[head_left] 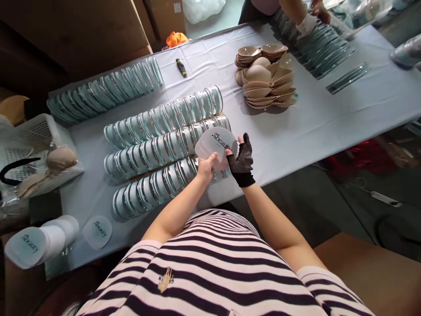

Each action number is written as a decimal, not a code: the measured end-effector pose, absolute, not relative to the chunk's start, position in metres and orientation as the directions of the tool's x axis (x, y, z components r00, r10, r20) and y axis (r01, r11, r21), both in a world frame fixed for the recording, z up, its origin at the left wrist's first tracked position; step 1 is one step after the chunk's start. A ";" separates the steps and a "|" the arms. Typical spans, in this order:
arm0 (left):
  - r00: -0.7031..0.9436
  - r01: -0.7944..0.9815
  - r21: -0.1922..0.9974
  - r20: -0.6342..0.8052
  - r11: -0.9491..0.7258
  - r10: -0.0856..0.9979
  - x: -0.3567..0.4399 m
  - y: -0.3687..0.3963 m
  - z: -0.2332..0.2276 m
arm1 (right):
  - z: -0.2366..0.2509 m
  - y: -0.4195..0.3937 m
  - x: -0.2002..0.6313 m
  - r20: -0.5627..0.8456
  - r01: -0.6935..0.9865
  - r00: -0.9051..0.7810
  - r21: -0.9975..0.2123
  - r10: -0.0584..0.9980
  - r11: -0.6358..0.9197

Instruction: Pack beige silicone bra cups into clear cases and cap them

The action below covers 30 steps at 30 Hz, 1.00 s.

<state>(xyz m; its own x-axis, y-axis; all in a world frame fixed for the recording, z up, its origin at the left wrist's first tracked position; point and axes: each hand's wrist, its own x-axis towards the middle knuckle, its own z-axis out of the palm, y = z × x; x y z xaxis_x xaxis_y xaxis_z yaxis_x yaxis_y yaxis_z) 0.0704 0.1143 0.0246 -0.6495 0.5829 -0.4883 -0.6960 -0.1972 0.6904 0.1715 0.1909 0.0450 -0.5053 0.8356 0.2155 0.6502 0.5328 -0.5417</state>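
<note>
lid: matt frosted plastic | glove: black knit cloth

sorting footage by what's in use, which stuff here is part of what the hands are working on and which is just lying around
In hand:
- left hand and gloved right hand, both on the white printed lid
- rows of clear cases right beneath it
- stack of beige pads
- spare lids

Lying about:
- orange cloth
- small dark tool
- white basket
- cardboard boxes
</note>
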 end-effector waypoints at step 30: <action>-0.539 -0.835 0.505 -0.676 -0.218 0.503 0.019 0.112 0.006 | 0.015 0.138 0.189 -0.448 0.790 -0.599 -0.192 0.664 0.582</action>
<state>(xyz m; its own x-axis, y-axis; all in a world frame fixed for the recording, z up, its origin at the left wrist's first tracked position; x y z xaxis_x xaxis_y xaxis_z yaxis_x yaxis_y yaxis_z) 0.0195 0.1117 0.0061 -0.5391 0.5028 -0.6757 -0.8355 -0.2175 0.5047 0.1885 0.1376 0.0146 -0.5986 0.6642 -0.4478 0.7899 0.5822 -0.1924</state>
